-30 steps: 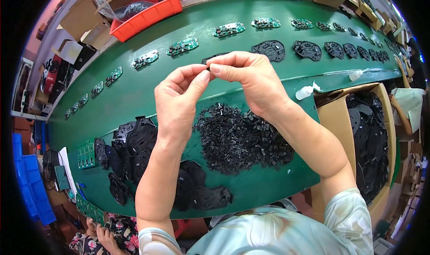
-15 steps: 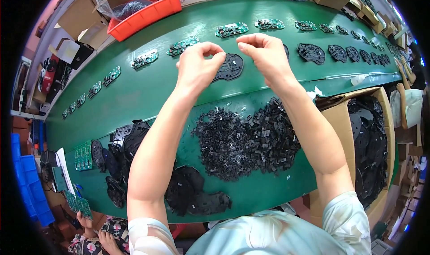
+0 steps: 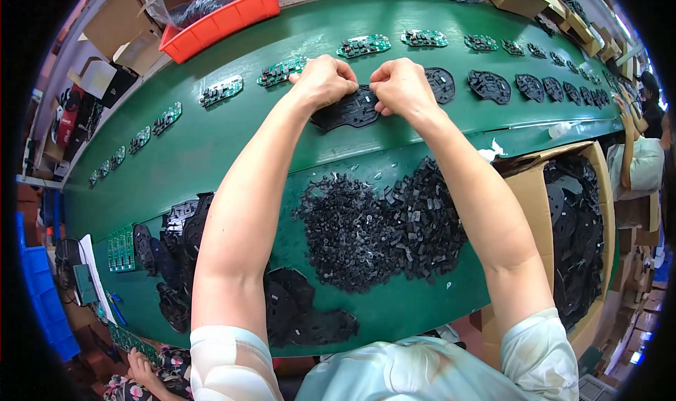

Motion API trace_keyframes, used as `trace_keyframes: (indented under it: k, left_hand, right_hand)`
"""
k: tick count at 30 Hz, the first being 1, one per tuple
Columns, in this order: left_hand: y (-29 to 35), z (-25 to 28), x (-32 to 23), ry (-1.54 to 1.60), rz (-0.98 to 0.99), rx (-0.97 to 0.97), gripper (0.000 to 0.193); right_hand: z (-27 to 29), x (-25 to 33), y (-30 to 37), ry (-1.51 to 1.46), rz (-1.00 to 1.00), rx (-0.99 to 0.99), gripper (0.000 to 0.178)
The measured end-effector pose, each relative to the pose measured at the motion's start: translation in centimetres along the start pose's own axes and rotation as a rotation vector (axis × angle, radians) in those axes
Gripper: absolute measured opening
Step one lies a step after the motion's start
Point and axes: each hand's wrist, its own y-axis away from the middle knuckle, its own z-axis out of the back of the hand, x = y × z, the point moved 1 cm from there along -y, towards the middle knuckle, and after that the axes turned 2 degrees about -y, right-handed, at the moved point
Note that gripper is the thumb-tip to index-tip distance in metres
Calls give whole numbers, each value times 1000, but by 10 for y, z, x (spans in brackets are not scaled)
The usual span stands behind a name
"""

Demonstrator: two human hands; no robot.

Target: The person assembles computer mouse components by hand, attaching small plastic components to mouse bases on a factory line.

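A black plastic shell with a curved outline lies on the green work surface in front of me. Over its far left edge, my left hand is closed, thumb against fingertips. My right hand is also closed in a pinch at the shell's far right side, close to the left fingertips. Whatever small piece either pinch holds is hidden by the fingers. Just right of my right hand sits another black shell. Behind my left hand a green circuit board is partly covered.
Closer to me lie heaps of small black parts and blocky black pieces. A cardboard box of black shells stands at right. Circuit boards line the far side, near a red bin. Co-workers' hands show at lower left and far right.
Both hands have come down and closer together over the black shell, the right one moving left and toward me. The shell behind the right hand is now more visible.
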Motion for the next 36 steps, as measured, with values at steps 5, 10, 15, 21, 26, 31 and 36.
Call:
trace_keyframes:
  k: [5, 10, 15, 21, 26, 31, 36]
  left_hand:
    - [-3, -3, -6, -37, 15, 13, 23]
    - [1, 0, -9, -82, 35, -18, 22]
    - [1, -9, -15, -101, 65, -97, 19]
    - [1, -15, -21, -124, 147, -149, 14]
    - [-3, -18, -28, -108, 213, -121, 14]
    - [-7, -12, -32, -103, 294, -80, 20]
    - [-19, -15, -32, -83, 359, 24, 56]
  right_hand:
    - [3, 0, -4, 49, -35, 29, 18]
    - [2, 0, -6, 58, -49, 32, 17]
    - [0, -5, -9, 167, -12, 20, 16]
    - [-3, -13, -15, 213, 14, -30, 15]
    - [-2, -18, -23, 255, 2, -81, 11]
    - [3, -4, -24, 260, -26, -19, 11]
    - [8, 2, -34, 334, -66, 73, 13]
